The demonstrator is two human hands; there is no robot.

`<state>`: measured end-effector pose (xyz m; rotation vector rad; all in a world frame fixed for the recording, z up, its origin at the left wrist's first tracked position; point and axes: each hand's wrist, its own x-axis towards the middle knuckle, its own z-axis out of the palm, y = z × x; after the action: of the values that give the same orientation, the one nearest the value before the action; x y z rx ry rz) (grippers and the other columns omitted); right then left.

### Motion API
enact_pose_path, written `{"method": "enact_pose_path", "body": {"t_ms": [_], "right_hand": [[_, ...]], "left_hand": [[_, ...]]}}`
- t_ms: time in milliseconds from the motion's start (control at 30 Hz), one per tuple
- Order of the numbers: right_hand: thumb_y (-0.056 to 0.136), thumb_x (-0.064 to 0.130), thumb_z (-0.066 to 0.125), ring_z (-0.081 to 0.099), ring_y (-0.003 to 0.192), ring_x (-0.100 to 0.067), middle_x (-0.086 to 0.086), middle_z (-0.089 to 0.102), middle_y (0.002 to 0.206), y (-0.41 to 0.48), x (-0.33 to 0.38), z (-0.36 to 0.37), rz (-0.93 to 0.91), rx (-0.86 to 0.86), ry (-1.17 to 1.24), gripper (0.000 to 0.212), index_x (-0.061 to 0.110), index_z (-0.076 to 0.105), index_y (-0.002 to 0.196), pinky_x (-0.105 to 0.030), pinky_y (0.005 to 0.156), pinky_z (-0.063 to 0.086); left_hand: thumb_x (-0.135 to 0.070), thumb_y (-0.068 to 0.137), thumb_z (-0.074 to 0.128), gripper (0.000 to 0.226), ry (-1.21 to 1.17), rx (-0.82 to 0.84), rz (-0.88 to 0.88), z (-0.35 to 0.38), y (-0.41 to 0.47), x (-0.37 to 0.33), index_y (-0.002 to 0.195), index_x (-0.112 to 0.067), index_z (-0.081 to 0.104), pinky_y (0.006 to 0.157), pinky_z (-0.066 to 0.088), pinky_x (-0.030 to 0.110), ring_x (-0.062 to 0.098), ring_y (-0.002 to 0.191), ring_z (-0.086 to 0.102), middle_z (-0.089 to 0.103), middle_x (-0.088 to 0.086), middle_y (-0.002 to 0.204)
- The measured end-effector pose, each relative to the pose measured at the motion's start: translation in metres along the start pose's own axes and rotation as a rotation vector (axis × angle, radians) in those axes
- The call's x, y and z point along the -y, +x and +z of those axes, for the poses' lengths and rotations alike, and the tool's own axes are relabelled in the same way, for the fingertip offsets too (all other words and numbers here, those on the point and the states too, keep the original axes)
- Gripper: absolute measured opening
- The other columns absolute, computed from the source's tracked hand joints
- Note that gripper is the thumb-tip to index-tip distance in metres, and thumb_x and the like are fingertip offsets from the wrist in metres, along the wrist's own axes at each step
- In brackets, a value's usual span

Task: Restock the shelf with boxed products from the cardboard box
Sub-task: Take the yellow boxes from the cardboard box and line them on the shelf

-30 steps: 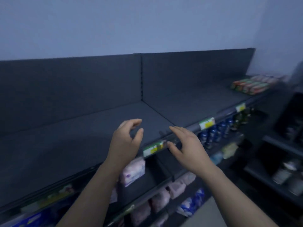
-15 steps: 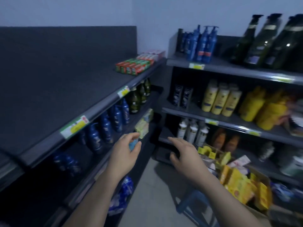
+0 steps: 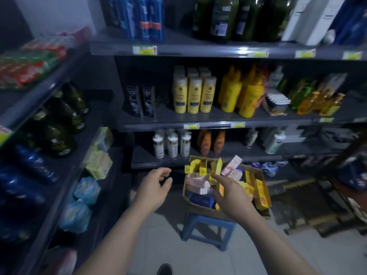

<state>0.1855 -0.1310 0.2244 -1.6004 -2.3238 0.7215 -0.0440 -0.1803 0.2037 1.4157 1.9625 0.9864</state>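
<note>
the left hand (image 3: 154, 187) is held loosely curled and empty beside the cardboard box (image 3: 198, 205), which is set on a blue stool (image 3: 206, 229). the right hand (image 3: 232, 195) is stretched over it, index tip at an upright yellow carton (image 3: 217, 167); whether it is gripped cannot be told. pink cartons (image 3: 198, 183) are laid flat, long axes left to right. beyond, a shelf (image 3: 218, 124) is lined with bottles.

The view turns right and down, onto the cardboard box (image 3: 199, 207).
The right hand (image 3: 231, 195) now reaches over it, fingertips at a yellow carton (image 3: 217, 167); the left hand (image 3: 154, 187) is beside it.
</note>
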Motion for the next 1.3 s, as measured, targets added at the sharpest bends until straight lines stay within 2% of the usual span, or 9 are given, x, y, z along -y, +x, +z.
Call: {"method": "enact_pose_path", "body": {"t_ms": [133,233,367,533,700,900,1033,1233,1300], "right_hand": [[0.093,0.023,0.056,0.052,0.122,-0.022,-0.002,0.055,0.137,0.036,-0.016,0.001,0.183,0.001,0.058,0.047,0.021,0.048,0.140,-0.031,0.096,0.041],[0.092,0.028,0.058,0.060,0.111,-0.022,-0.002,0.054,0.139,0.056,-0.029,0.010,0.295,-0.029,0.110,0.049,0.021,0.048,0.140,-0.035,0.092,0.050],[0.092,0.029,0.058,0.062,0.106,-0.027,-0.004,0.054,0.139,0.080,-0.045,0.028,0.406,-0.050,0.193,0.048,0.018,0.050,0.138,-0.037,0.088,0.052],[0.093,0.025,0.055,0.059,0.114,-0.023,-0.004,0.055,0.138,0.115,-0.072,0.048,0.459,-0.048,0.200,0.044,0.018,0.053,0.136,-0.037,0.094,0.050],[0.094,0.025,0.055,0.055,0.119,-0.025,-0.007,0.057,0.135,0.155,-0.102,0.066,0.480,-0.015,0.187,0.042,0.017,0.052,0.135,-0.035,0.093,0.046],[0.092,0.020,0.057,0.053,0.118,-0.025,-0.007,0.058,0.133,0.195,-0.128,0.088,0.459,-0.036,0.170,0.039,0.014,0.058,0.131,-0.034,0.094,0.045],[0.094,0.024,0.057,0.050,0.119,-0.025,-0.007,0.054,0.134,0.215,-0.138,0.107,0.484,-0.019,0.145,0.035,0.015,0.060,0.128,-0.031,0.094,0.041],[0.091,0.031,0.061,0.045,0.121,-0.028,-0.008,0.051,0.135,0.230,-0.154,0.131,0.639,-0.036,0.179,0.043,0.015,0.057,0.131,-0.041,0.102,0.041],[0.089,0.033,0.059,0.046,0.118,-0.028,-0.008,0.052,0.132,0.233,-0.161,0.137,0.674,-0.030,0.154,0.040,0.017,0.061,0.125,-0.044,0.099,0.042]], "left_hand": [[-0.016,0.090,0.061,0.027,0.011,0.123,-0.006,0.018,0.061,0.011,0.117,-0.016,0.063,0.092,0.047,0.027,0.012,0.102,0.060,0.063,-0.004,0.110],[-0.015,0.090,0.061,0.027,0.029,0.202,-0.012,0.032,0.101,0.025,0.117,-0.013,0.063,0.092,0.047,0.026,0.014,0.102,0.061,0.064,0.000,0.110],[-0.011,0.089,0.061,0.027,0.043,0.280,-0.068,0.052,0.142,0.043,0.116,-0.008,0.063,0.091,0.047,0.026,0.016,0.100,0.061,0.066,0.006,0.110],[-0.012,0.090,0.061,0.030,0.070,0.332,-0.160,0.081,0.180,0.063,0.119,-0.007,0.061,0.091,0.047,0.028,0.019,0.098,0.061,0.065,0.008,0.109],[-0.013,0.091,0.060,0.031,0.084,0.330,-0.242,0.106,0.211,0.077,0.121,-0.008,0.059,0.085,0.043,0.024,0.016,0.096,0.059,0.064,0.008,0.113],[-0.013,0.090,0.061,0.031,0.077,0.316,-0.333,0.136,0.237,0.097,0.120,-0.007,0.060,0.084,0.040,0.022,0.017,0.101,0.060,0.065,0.010,0.116],[-0.011,0.090,0.062,0.031,0.053,0.313,-0.379,0.151,0.247,0.107,0.120,-0.005,0.060,0.086,0.041,0.022,0.020,0.103,0.061,0.066,0.012,0.115],[-0.009,0.089,0.061,0.030,0.057,0.349,-0.424,0.165,0.265,0.122,0.119,-0.003,0.061,0.084,0.038,0.020,0.023,0.105,0.061,0.066,0.014,0.115],[-0.008,0.090,0.061,0.031,0.063,0.387,-0.428,0.172,0.273,0.124,0.120,-0.003,0.060,0.084,0.038,0.020,0.023,0.106,0.060,0.065,0.014,0.116]]}}
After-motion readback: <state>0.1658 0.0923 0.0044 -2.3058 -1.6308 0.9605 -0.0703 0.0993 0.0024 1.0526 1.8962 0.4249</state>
